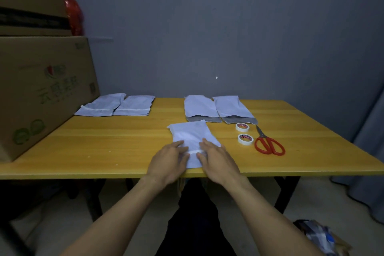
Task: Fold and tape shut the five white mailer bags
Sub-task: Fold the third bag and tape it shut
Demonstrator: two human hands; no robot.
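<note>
Pressing down on the bag [191, 135] at the table's [104, 141] near edge, both hands are lying flat with fingers stretched out, gripping nothing. The left hand [168, 162] is covering the folded end at the bag's 7 o'clock, and the right hand [218, 160] is covering it at 5 o'clock. A tape strip [194, 152] is showing between them, so they are likely smoothing it across the fold to make it stick.

Two taped bags [104, 106] are lying at 10 o'clock from this one, probably set aside as done and out of the way. Two open bags [199, 106], grey flaps facing the person, are waiting at 1 o'clock, just beyond it. Two rolls [242, 141] and scissors [269, 144] are sitting at 3 o'clock, near the right hand, seemingly for easy reach. By this count the third bag of five is being sealed.
</note>
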